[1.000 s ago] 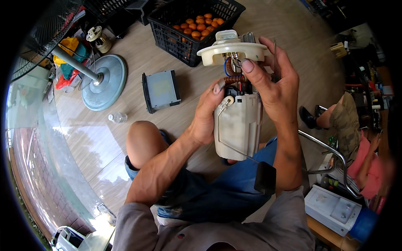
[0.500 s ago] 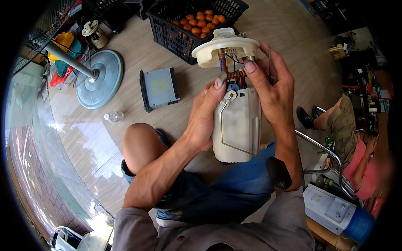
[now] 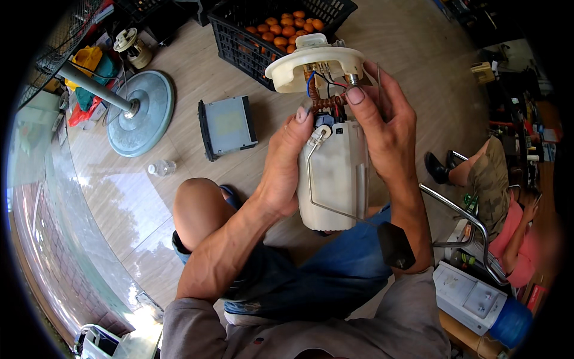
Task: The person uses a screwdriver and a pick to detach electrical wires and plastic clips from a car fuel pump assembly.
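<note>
Between my two hands a fuel pump module (image 3: 333, 173) stands upright, with an off-white plastic body. Its round cream flange (image 3: 317, 63) sits above the body, apart from it, linked by thin wires and a brown corrugated hose (image 3: 327, 104). My left hand (image 3: 282, 164) wraps the body's left side, thumb up near the hose. My right hand (image 3: 385, 122) grips the right side, its thumb by a metal rod under the flange; its other fingers are partly hidden behind. A bent wire arm runs down the front to a black float (image 3: 396, 245) near my right forearm.
Beyond the module stands a black crate (image 3: 230, 45) of oranges (image 3: 287, 29). On the tiled floor are a grey metal box unit (image 3: 227, 127), a clear bottle (image 3: 162, 167), a round stand base (image 3: 140, 119) and another pump module (image 3: 136, 51). A person (image 3: 514, 233) sits at right.
Both hands have shifted slightly left with the fuel pump module. The flange has moved left and a little upward, and more of the metal rod by my right thumb shows.
</note>
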Demonstrator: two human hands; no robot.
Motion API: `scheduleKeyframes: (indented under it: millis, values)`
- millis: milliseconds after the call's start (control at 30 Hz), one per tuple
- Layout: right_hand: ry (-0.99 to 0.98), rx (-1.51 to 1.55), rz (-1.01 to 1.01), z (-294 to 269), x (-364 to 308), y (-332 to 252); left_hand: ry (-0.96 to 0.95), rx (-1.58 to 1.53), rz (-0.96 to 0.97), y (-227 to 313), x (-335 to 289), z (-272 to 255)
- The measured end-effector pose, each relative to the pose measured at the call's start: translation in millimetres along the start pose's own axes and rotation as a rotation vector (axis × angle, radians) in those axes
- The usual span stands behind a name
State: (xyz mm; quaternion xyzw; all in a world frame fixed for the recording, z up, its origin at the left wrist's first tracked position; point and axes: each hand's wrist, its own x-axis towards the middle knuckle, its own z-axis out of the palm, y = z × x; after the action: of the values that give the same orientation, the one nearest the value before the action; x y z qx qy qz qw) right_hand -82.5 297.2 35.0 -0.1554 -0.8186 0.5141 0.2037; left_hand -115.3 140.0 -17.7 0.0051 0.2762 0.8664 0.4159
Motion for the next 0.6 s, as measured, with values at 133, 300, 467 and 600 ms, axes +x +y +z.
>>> scheduleKeyframes:
  millis: [133,300,467,600]
  values:
    - [-0.004,0.054,0.024,0.6,-1.4,2.2,0.009,-0.014,-0.009,0.7,5.6,-0.6]
    - [0.012,0.068,0.024,-1.8,-4.5,6.0,-0.002,0.021,-0.022,-1.0,7.1,1.4]
    - [0.030,0.101,0.051,-4.5,-8.0,4.4,-0.019,0.029,-0.026,-0.6,3.5,6.6]
    - [0.090,0.155,0.151,-6.0,-10.5,-1.2,-0.092,0.168,-0.048,-0.9,3.4,-6.8]
